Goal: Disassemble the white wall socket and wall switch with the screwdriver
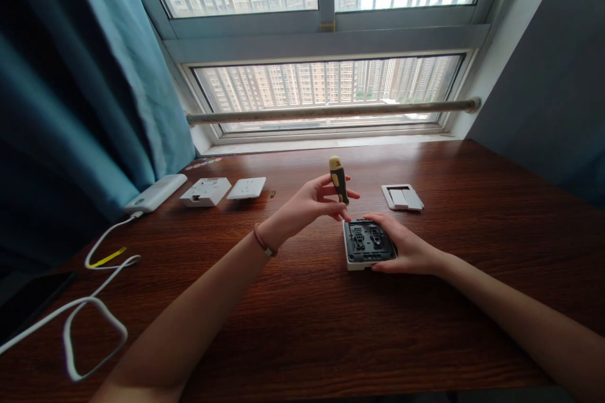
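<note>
My left hand (pixel 326 197) grips a screwdriver (pixel 338 179) with a yellow and black handle. The tool stands nearly upright over the far left corner of a wall switch (pixel 371 242), and its tip is hidden by my fingers. The switch has its dark inner frame showing, set in a white box on the table. My right hand (pixel 409 245) is closed around the right side of that box, thumb at the near edge and fingers at the far edge. Beyond it lies a white switch cover frame (pixel 402 197) with its rocker plate.
To the left are a white back box (pixel 205 192), a white socket plate (pixel 246 187) and small screws (pixel 273 193). A white power bank (pixel 155 193) with a looped white cable (pixel 101 299) lies by the blue curtain (pixel 108 75). A metal bar (pixel 331 113) crosses the window.
</note>
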A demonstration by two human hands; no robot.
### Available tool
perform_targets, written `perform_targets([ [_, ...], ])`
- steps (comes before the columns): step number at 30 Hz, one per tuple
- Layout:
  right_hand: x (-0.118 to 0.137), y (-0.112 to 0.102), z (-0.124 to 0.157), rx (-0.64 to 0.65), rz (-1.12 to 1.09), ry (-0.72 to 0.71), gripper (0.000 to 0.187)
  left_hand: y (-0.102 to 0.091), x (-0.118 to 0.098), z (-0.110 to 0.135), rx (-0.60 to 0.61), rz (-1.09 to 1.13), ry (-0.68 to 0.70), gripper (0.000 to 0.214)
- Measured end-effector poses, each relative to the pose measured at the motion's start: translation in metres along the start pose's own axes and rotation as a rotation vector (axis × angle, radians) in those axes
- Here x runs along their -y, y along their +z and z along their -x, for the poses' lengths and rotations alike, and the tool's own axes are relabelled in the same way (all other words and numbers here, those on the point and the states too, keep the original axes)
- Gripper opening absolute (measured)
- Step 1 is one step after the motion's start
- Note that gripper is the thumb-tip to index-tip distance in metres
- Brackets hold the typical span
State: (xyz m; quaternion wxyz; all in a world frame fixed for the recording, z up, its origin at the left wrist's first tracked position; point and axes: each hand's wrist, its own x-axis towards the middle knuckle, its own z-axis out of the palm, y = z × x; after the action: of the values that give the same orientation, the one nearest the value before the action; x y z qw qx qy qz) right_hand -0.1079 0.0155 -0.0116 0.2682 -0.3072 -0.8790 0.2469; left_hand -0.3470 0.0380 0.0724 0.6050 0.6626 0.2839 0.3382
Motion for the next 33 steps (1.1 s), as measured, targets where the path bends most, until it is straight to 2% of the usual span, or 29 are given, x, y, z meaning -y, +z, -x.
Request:
perform_targets([
  [3,0.0,0.0,0.0,0.002,-0.004,0.005,0.083,-0.001,0.001,-0.001,-0.024,-0.034,-0.013,0.042],
  [5,0.001,0.0,0.0,0.006,0.001,0.006,0.083,0.0,0.004,-0.002,-0.101,-0.161,-0.005,0.042],
  [9,0.001,0.0,0.0,0.009,0.008,0.003,0.083,0.004,0.007,-0.004,-0.272,-0.464,0.104,0.04],
  [11,0.001,0.0,0.0,0.009,0.009,0.007,0.083,0.006,0.006,-0.004,-0.25,-0.426,0.086,0.045],
  [14,0.0,0.0,0.0,0.014,0.014,0.012,0.083,0.005,0.003,-0.002,-0.145,-0.27,-0.004,0.055],
  [19,-0.002,0.0,0.0,0.023,0.029,0.023,0.084,-0.002,-0.002,0.001,-0.037,-0.123,-0.026,0.041],
  [22,-0.002,0.0,0.001,0.028,0.035,0.023,0.084,-0.005,-0.003,0.001,0.014,-0.111,-0.028,0.037],
  [24,-0.001,0.0,0.002,0.029,0.035,0.016,0.083,-0.005,-0.001,0.0,-0.016,-0.167,-0.04,0.036],
  [26,-0.001,0.0,0.001,0.028,0.033,0.014,0.083,-0.003,0.002,-0.002,-0.113,-0.299,-0.027,0.034],
  [29,0.0,0.0,0.001,0.028,0.035,0.018,0.083,0.002,0.007,-0.004,-0.238,-0.476,0.08,0.024],
  [31,-0.001,0.0,0.0,0.029,0.035,0.023,0.083,0.004,0.009,-0.005,-0.236,-0.45,0.094,0.025],
  [33,-0.001,0.0,0.0,0.029,0.036,0.027,0.084,0.004,0.009,-0.005,-0.2,-0.331,0.039,0.034],
])
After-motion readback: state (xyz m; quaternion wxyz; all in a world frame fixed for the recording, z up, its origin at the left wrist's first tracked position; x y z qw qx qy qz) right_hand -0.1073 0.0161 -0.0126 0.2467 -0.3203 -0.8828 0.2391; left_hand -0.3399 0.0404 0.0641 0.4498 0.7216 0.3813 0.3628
